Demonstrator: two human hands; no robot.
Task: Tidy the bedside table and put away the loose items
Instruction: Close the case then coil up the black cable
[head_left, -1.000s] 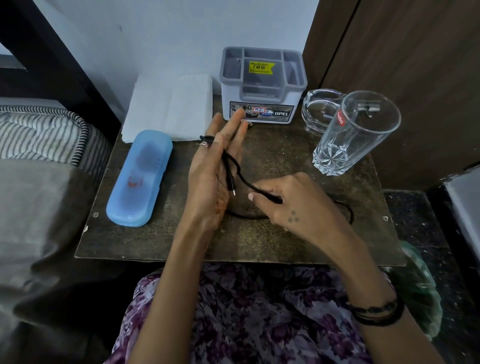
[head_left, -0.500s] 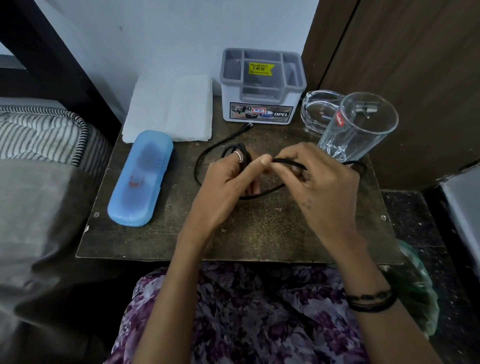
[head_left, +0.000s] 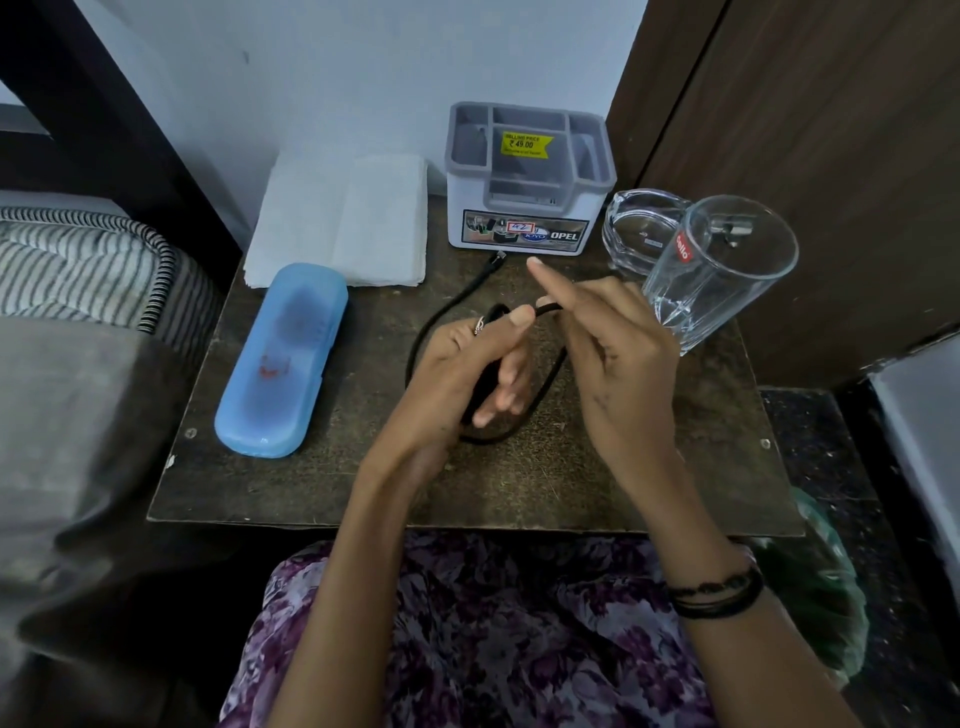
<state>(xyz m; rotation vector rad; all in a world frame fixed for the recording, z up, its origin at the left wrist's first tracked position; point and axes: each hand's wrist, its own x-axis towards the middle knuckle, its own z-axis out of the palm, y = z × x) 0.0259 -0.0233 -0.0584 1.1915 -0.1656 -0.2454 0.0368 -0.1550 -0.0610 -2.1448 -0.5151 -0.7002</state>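
The blue case (head_left: 283, 364) and folded napkins (head_left: 343, 228) lie clear at the desk (head_left: 649, 483) left. Your left hand (head_left: 462, 379) grips the coiled black cable (head_left: 431, 332) as a spool; your right hand (head_left: 618, 358) pinches the strand, feeding the wrap. The organizer (head_left: 527, 176) waits behind, the glass (head_left: 722, 270) at right.

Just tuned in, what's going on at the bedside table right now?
A person is coiling a black cable above the table. The left hand has loops in its grip, and the right hand pinches the strand by the left thumb. One cable end lies near the grey organizer. The blue case, folded napkins, glass tumbler and glass ashtray sit untouched.
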